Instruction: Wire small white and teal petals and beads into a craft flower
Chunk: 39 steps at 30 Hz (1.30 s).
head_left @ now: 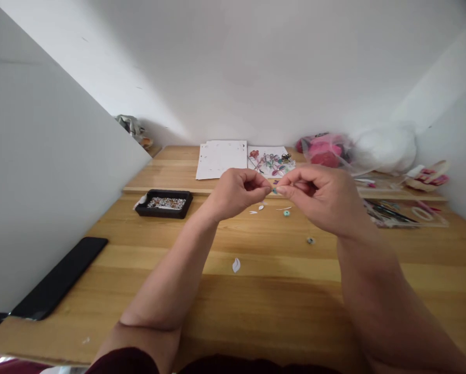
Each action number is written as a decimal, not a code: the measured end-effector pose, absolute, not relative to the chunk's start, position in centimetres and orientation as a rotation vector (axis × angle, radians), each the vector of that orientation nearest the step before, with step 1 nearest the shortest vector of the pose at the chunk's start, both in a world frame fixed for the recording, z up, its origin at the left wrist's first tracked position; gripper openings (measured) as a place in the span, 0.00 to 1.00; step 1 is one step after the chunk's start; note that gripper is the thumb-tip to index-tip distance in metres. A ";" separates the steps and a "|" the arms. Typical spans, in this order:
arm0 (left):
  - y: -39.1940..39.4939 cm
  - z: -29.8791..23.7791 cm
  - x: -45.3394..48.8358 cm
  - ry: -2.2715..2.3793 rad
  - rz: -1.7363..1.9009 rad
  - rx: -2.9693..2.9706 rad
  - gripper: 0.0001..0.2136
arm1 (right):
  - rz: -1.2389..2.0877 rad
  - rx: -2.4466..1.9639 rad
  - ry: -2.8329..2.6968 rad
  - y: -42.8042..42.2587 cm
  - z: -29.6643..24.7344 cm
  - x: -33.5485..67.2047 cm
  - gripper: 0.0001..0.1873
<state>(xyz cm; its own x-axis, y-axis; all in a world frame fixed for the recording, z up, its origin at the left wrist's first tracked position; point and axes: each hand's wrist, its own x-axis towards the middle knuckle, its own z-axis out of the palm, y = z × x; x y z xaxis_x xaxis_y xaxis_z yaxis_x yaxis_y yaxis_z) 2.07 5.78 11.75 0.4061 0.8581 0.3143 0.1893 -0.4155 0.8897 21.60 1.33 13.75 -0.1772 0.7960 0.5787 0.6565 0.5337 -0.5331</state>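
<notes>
Both my hands are raised over the middle of the wooden table (256, 291), fingertips meeting. My left hand (236, 193) is closed in a pinch. My right hand (322, 197) is also pinched, and between the two sets of fingertips sits a tiny teal and purple piece (275, 190), too small to name. Below the hands, small bits lie on the table: white paper petals (236, 265), a teal coil (286, 213) and another small coil (310, 240).
A black tray (163, 203) of small beads stands at the left. A black phone (59, 278) lies near the left wall. White sheets (221, 158) and a card with paper flowers (270, 161) lie at the back. Pink and white bags (357, 150) and tools (396, 213) crowd the right.
</notes>
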 end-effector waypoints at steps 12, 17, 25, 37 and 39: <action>6.2 11.7 1.6 0.685 1.000 1.666 0.08 | 0.755 -1.161 -1.739 3.2 13.0 22.3 0.08; 6.6 11.6 1.7 0.772 1.181 1.607 0.08 | 0.702 -1.157 -1.705 2.8 12.6 21.1 0.09; 6.1 12.5 1.3 0.901 1.179 1.737 0.05 | 0.166 -1.206 -1.844 0.8 13.4 19.6 0.02; 5.2 13.3 0.5 0.612 0.935 1.688 0.07 | 0.521 -1.318 -1.949 0.9 18.3 21.4 0.06; 5.1 13.3 0.7 0.555 0.946 1.633 0.06 | 0.674 -1.276 -1.873 1.3 18.1 21.7 0.08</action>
